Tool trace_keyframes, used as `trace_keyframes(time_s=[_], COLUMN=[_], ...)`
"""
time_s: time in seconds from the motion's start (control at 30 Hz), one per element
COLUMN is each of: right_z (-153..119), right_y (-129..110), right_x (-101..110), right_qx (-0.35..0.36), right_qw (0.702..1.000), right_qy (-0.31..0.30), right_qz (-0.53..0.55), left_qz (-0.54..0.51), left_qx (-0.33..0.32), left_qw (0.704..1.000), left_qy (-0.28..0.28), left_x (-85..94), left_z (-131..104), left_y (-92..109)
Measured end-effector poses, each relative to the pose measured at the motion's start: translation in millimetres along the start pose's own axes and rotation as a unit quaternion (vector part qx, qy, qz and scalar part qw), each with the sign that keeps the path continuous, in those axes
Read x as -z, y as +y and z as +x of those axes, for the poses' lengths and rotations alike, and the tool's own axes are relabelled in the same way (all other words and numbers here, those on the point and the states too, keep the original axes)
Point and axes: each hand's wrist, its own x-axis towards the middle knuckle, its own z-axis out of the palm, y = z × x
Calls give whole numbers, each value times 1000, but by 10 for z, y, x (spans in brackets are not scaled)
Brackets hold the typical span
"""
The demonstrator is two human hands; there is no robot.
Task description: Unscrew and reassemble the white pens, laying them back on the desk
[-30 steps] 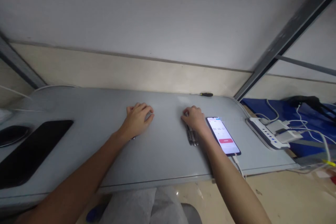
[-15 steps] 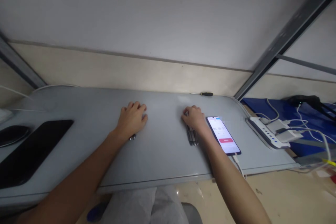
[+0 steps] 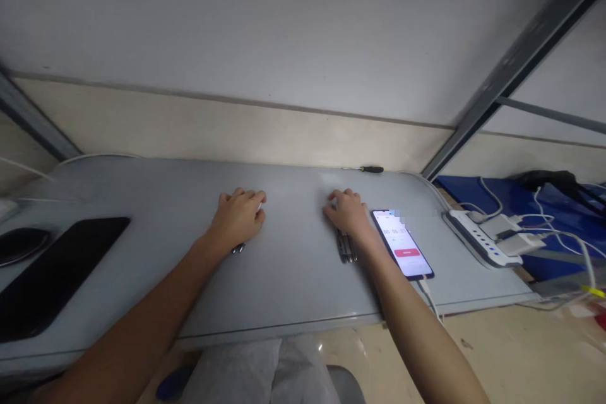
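Observation:
My left hand (image 3: 240,218) rests on the grey desk, its fingers curled and closed over some pens (image 3: 238,248). Only their shiny dark ends stick out below the palm, and a small white bit shows by the fingertips. To the right, my right hand (image 3: 348,209) is curled over the upper part of a bundle of dark, slim pens (image 3: 347,249). Their lower ends lie side by side on the desk, pointing toward me. The fingers and palm hide the rest of both bundles.
A lit phone (image 3: 402,243) with a charging cable lies right of my right hand. Beyond it are a power strip (image 3: 480,240) with plugs and a blue surface (image 3: 558,265). A screwdriver (image 3: 372,169) lies at the back edge. A black mat (image 3: 61,278) and a black mouse (image 3: 23,245) are left.
Both hands stay nearly in place over the pens. The fingers of my left hand have shifted slightly, and the white bit shows more clearly at its fingertips.

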Motion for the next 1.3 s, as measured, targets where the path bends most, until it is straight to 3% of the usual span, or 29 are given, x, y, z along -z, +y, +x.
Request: trace_keyframes(time_s=[0.1,0.27,0.5,0.6,0.8,0.93,1.1,1.3], right_z=[-9,-91,-164,-127,-42,-48,-84,-83], right_y=[-23,-113,-232,-241,-175,-165,-189,-166], right_x=[-25,-19,-25,-50,4,50,39,41], right_qx=[29,144,299,288,161,153,132,121], right_qw=[999,984,937,928,914,889,883,871], right_qy=[16,25,-2,1,32,-42,-116,-170], right_qz=[25,104,179,236,371,431,434,445], left_qz=[-21,-129,-314,-322,-270,-255,-239,-116], left_qx=[-4,-45,-102,-83,-87,-89,-107,-138], left_qw=[1000,991,943,943,958,961,962,981], left_qy=[-8,0,36,28,40,57,78,68], left_x=[-5,-8,4,10,27,38,41,112], left_z=[7,3,-4,-2,21,26,38,43], left_y=[13,100,249,253,191,171,161,158])
